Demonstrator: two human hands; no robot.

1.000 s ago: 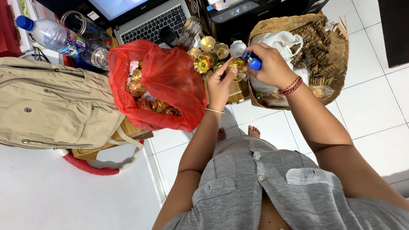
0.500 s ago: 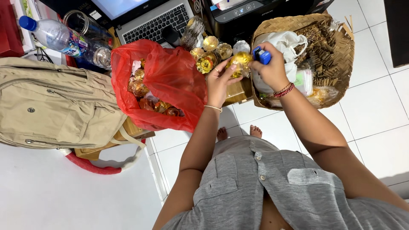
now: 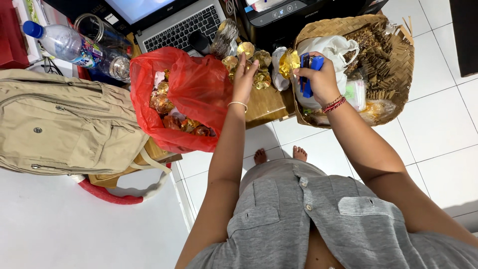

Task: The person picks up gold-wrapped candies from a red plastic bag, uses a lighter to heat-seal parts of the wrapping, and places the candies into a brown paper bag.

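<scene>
Right hand [image 3: 321,79] grips a blue stapler [image 3: 308,74], fingers curled tight round it, stapler upright with its top end above the knuckles. A gold foil piece [image 3: 289,61] sits at the stapler's upper left, touching the thumb side of that hand; whether it is pinched by the fingertips or caught in the stapler, cannot tell. Hand and stapler hang over the left rim of a woven basket [image 3: 398,60], in front of a white plastic bag [image 3: 333,47] lying in it.

Left hand [image 3: 245,74] reaches forward over the wooden table [image 3: 266,104], fingers loosely together and stretched out, fingertips touching a cluster of gold wrapped packets [image 3: 254,62] at the table's far edge. It holds nothing that can be seen. Bracelet on the wrist. The gold foil piece is just to the right of this hand, apart from it.

Left of the left arm, touching or just beside it: red plastic bag [image 3: 191,94], open, with more shiny packets inside. Farther left a tan backpack [image 3: 64,124], a water bottle [image 3: 64,45] lying on its side, a laptop [image 3: 174,22] behind the red bag. White tiled floor [image 3: 438,119] below.
</scene>
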